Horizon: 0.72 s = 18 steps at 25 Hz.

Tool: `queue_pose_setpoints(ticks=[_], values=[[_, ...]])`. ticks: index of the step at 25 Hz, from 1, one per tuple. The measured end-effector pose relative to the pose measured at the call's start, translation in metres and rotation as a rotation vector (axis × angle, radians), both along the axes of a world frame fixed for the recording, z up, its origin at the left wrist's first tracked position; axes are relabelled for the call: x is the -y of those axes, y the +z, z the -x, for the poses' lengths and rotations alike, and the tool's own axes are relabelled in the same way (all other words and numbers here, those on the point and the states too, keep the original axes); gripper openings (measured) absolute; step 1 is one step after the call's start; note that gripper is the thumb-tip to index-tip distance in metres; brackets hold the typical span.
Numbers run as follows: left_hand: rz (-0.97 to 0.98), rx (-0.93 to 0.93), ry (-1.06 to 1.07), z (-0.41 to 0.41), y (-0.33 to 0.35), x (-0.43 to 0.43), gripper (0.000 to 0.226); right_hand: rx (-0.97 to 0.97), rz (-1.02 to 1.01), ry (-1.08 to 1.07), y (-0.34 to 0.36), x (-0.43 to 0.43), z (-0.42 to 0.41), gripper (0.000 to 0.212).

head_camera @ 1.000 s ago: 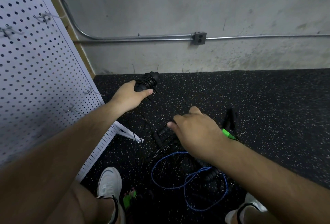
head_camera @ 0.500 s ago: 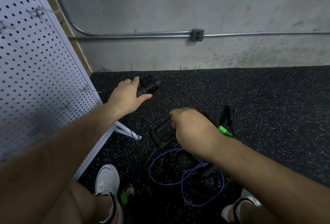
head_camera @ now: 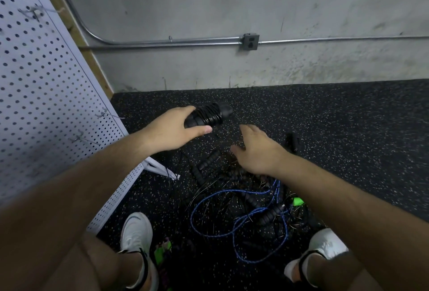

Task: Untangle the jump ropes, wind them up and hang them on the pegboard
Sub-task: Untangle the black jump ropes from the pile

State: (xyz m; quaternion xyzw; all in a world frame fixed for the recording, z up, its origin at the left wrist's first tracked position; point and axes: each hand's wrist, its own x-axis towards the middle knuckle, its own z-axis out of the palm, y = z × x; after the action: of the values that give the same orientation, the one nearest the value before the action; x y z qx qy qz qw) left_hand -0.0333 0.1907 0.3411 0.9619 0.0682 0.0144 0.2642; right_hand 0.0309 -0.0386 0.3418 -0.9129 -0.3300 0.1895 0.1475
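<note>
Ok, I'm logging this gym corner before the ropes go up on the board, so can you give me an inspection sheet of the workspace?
Surface: black speckled rubber floor, ropes lying on it.
Job's things: wound black rope in the left hand; blue rope tangled with black handles and a green handle on the floor; pegboard stands at the left, its visible hooks holding no rope.
Clutter: nothing seen.
Hands: left hand grips the wound black rope; right hand is open above the tangle, holding nothing.
Cables: metal conduit runs along the wall to an outlet box.
Surroundings: concrete wall; white shoes either side of the tangle.
</note>
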Motion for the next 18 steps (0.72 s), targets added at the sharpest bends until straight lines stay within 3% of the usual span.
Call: queue_pose_setpoints(ticks=[2,7,10,14,18], values=[[0.102,-0.017,-0.082,0.005,0.010,0.012,0.041,-0.131,-0.212,0.030,-0.001,-0.001,-0.010,0.064],[0.389,-0.035,-0.194,0.018,0.027,0.033,0.055,-0.526,-0.542,-0.027,-0.007,-0.011,-0.001,0.024],[0.389,0.020,-0.148,0.018,0.032,0.034,0.050,-0.663,-0.689,-0.112,-0.004,-0.026,0.020,0.029],[-0.029,0.066,-0.114,0.016,0.024,0.024,0.048,-0.338,-0.422,0.028,0.004,-0.037,0.037,0.029],[-0.115,0.024,-0.065,0.015,0.018,0.010,0.069,-0.212,-0.163,0.194,0.024,-0.028,0.047,0.042]])
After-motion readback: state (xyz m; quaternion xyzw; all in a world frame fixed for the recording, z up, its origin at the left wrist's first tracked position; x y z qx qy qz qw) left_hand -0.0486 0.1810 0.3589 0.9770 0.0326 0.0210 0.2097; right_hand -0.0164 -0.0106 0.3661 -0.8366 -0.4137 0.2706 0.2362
